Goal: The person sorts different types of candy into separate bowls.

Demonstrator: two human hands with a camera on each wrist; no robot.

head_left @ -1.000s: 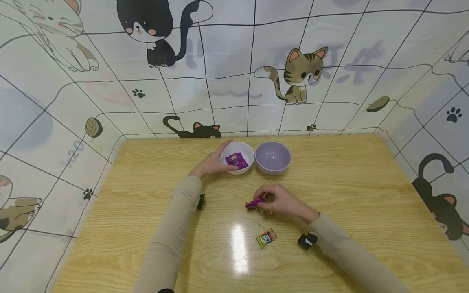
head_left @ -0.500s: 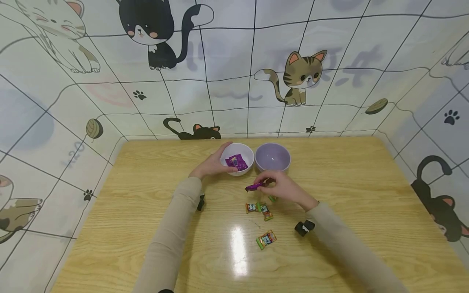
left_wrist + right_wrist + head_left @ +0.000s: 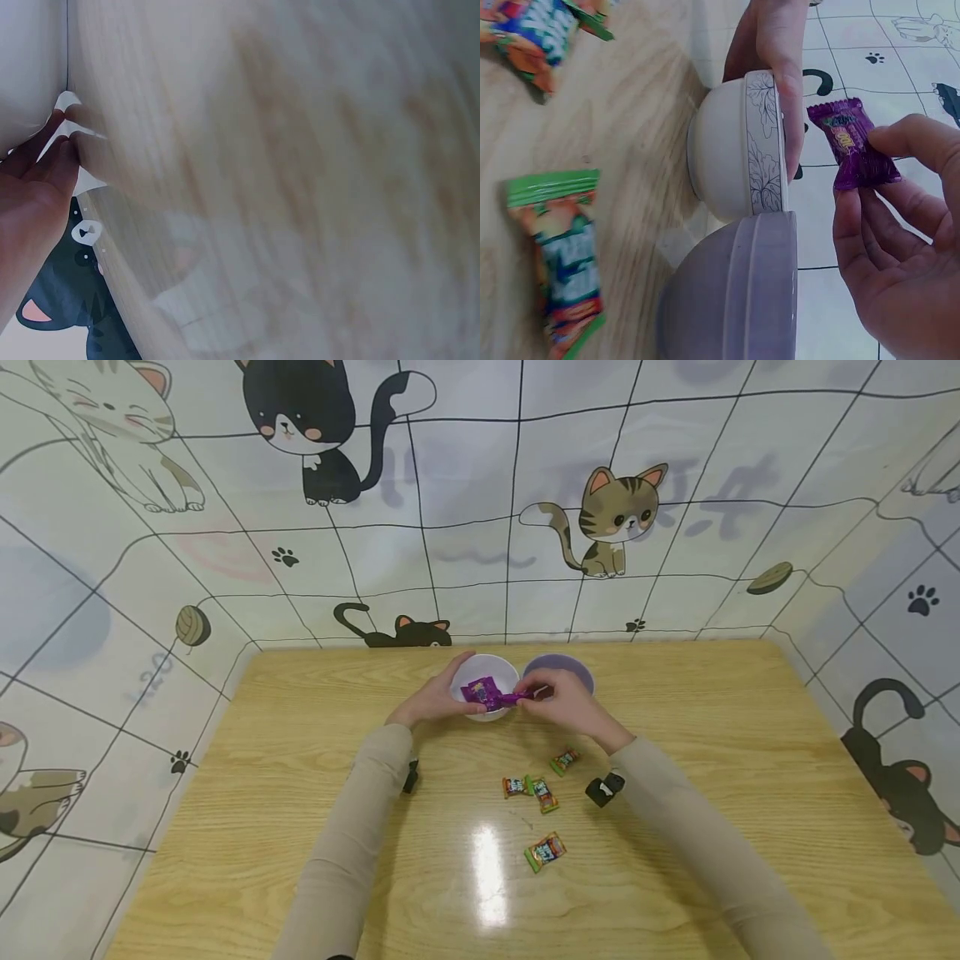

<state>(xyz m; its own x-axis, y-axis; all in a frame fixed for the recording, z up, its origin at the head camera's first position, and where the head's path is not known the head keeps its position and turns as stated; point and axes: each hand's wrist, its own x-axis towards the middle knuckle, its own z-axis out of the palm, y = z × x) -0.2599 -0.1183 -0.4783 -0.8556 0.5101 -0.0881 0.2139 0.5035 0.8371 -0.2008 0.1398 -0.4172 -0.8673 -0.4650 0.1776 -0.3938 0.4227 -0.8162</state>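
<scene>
Beige cloth covers the left sleeve point(image 3: 341, 852), which runs in from seven o'clock across the pale wooden table point(image 3: 225, 860); twelve is the cat-print wall point(image 3: 480, 560). The left hand point(image 3: 435, 700) grips the white bowl point(image 3: 487, 665) from its eight o'clock side, thumb at the near rim, fingertips round toward eleven. Inside the bowl lie purple wrappers point(image 3: 478, 692), too bunched to count. Over the bowl's rim, between three and four o'clock, is one more purple packet point(image 3: 851, 142), pinched between the thumb and fingers of the right hand point(image 3: 568, 703).

On the table, reckoned from the white bowl, a small orange-and-green packet point(image 3: 515, 787) lies at half past five. A second such packet point(image 3: 545, 795) is at five, its green end beside the first; I cannot tell whether they touch. A third packet point(image 3: 545, 851) lies farther out, between five and six, and a fourth packet point(image 3: 565, 760) at four. The lavender bowl point(image 3: 727, 300) stands at three o'clock, right beside the white one, its inside mostly hidden by the right hand. The right sleeve point(image 3: 712, 852) enters from five o'clock, a black device point(image 3: 604, 788) at its wrist.
</scene>
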